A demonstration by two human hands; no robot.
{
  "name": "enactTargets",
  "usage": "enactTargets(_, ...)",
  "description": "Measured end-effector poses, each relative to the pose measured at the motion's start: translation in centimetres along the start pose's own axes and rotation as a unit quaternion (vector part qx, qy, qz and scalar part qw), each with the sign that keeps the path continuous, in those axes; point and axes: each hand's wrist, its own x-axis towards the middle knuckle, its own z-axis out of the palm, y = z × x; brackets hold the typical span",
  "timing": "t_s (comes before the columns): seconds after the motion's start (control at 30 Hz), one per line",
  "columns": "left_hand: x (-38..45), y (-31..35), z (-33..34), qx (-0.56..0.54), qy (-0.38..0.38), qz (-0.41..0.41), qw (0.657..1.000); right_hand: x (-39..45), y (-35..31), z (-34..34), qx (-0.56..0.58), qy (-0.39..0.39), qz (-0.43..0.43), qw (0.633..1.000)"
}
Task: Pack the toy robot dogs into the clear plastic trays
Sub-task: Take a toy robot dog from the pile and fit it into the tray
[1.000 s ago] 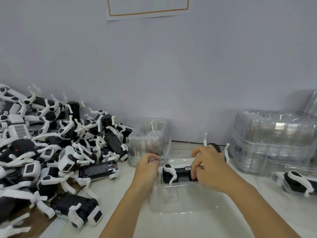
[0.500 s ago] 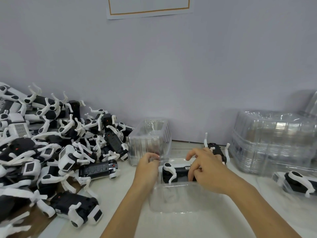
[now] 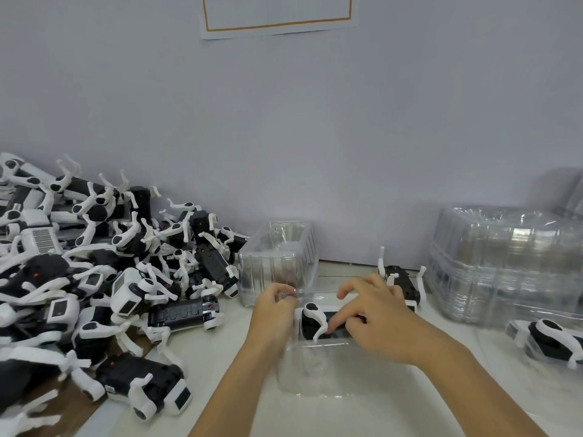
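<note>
No legible writing. Left hand [image 3: 273, 313] pinches the clear tray [image 3: 318, 370] rim; right hand [image 3: 375, 320], fingers curled, presses a toy robot dog [image 3: 312, 321] inside it.

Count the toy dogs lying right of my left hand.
3. The near dog sits in the clear tray under the right hand; the upturned dog lies on the table behind that hand; the far-right dog lies in another tray. The tray stack may hide more.
</note>
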Motion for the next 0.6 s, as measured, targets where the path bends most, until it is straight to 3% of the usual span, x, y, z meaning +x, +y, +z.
enactTargets(0.2, 0.00, 0.05, -0.24, 0.002, -0.002, 0.001, 1.000, 0.24, -0.17, 0.48, -0.039, -0.039, 0.000, 0.998)
enactTargets(0.6, -0.18, 0.22, -0.19, 0.006, 0.004, -0.003, 1.000, 0.82, 0.44, 1.03, -0.024, 0.022, 0.028, 0.999)
